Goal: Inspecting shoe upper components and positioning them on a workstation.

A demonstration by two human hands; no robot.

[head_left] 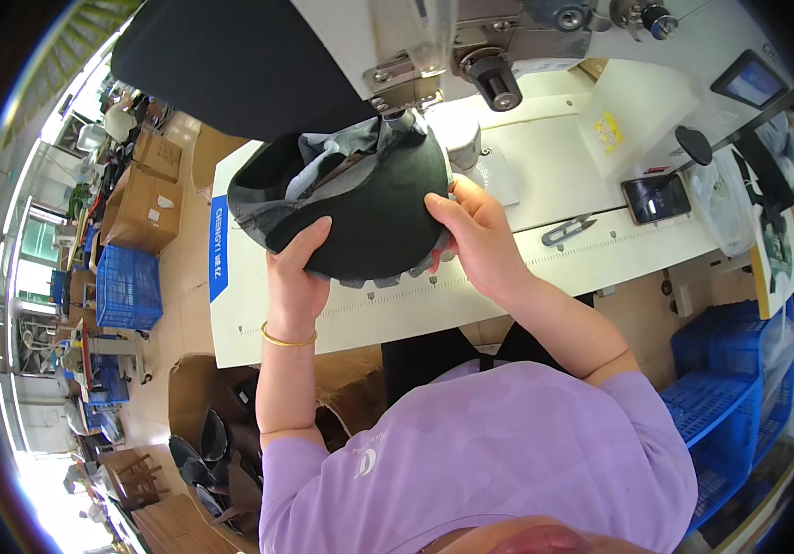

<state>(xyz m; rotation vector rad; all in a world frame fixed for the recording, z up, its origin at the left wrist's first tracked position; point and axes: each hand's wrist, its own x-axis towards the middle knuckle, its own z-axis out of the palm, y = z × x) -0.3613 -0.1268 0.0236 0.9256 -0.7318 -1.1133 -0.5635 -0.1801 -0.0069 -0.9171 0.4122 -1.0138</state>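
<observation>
I hold a dark cap-like fabric piece [374,217] between both hands, under the head of a sewing machine [403,88]. It has a smooth blackish curved panel facing up, a notched grey edge toward me and folded grey and black cloth at its far side. My left hand [298,268] grips its near left edge, thumb on top and fingers hidden beneath. At its right edge my right hand [480,231] is closed on the cloth, with the thumb on top. The far rim of the piece meets the machine's foot area; the needle cannot be made out.
Thread snips [568,231] and a dark phone [655,200] lie on the white worktable [397,309], right of my hands. A small screen [750,83] is on the machine. Blue crates [715,406] stand at right; an open carton [189,397] with dark pieces sits below left.
</observation>
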